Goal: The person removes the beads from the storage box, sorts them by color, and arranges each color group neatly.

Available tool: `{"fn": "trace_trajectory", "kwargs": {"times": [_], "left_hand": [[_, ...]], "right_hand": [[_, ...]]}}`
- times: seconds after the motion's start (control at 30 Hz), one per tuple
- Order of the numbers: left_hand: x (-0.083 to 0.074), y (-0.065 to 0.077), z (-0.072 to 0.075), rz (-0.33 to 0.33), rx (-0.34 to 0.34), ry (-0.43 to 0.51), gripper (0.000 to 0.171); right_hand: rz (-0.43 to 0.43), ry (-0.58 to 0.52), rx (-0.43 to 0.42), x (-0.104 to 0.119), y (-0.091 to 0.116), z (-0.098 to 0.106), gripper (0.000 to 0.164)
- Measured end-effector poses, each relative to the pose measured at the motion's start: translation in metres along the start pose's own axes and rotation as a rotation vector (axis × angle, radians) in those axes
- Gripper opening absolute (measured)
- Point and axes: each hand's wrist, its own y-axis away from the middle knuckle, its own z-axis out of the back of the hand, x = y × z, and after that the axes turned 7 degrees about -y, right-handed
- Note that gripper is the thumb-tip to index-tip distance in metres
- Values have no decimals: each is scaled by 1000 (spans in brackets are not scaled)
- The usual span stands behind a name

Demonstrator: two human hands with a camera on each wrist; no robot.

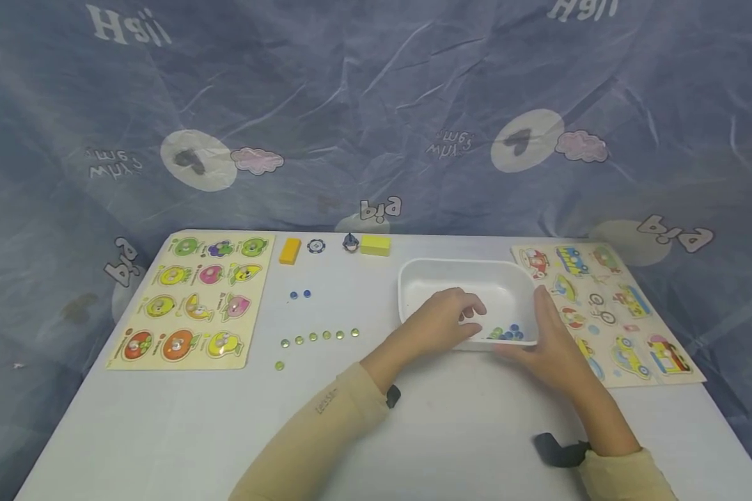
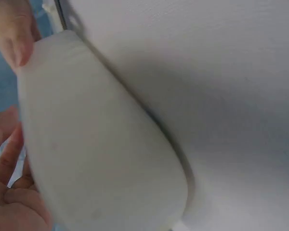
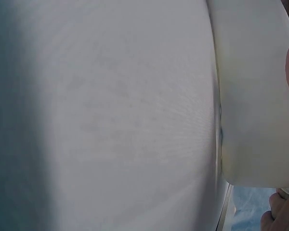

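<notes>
A white plastic tray (image 1: 451, 271) sits on the table with a cluster of blue glass beads (image 1: 512, 332) and green glass beads (image 1: 496, 333) in its front right corner. My right hand (image 1: 554, 348) grips the tray by that corner, thumb along the front wall and fingers on the right side. Over the tray's front rim reaches my left hand (image 1: 441, 321), its fingers loosely bent with nothing visible between them. In the left wrist view the tray's outer wall (image 2: 101, 139) fills the middle, with the left hand (image 2: 17, 192) at lower left.
Left of the tray lie a row of green beads (image 1: 313, 337), a single green bead (image 1: 279, 365) and two blue beads (image 1: 307, 293). Behind are an orange block (image 1: 290, 251), a poker chip (image 1: 316, 246), a small figure (image 1: 350, 243) and a yellow block (image 1: 375, 245). Puzzle boards (image 1: 255, 348) (image 1: 614, 372) flank both sides.
</notes>
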Motion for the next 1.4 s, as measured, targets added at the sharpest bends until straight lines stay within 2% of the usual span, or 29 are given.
{"fn": "trace_trajectory", "kwargs": {"times": [0.13, 0.23, 0.4, 0.5, 0.87, 1.23, 1.4], "left_hand": [[2, -18, -15, 64, 56, -19, 24], [4, -28, -20, 98, 98, -2, 24], [8, -41, -25, 90, 206, 55, 23], [9, -46, -28, 81, 242, 67, 20], [15, -53, -38, 132, 275, 124, 9], [14, -52, -37, 205, 308, 129, 11], [14, -52, -38, 188, 304, 117, 10]], "right_hand": [[-8, -9, 2, 1, 0, -1, 130], [-5, -10, 6, 1, 0, 0, 129], [6, -5, 7, 1, 0, 2, 128], [6, 2, 6, 2, 0, 2, 128], [2, -19, 25, 3, 0, 3, 128], [0, -14, 17, 1, -1, 2, 129], [0, -10, 17, -1, -1, 1, 129]]}}
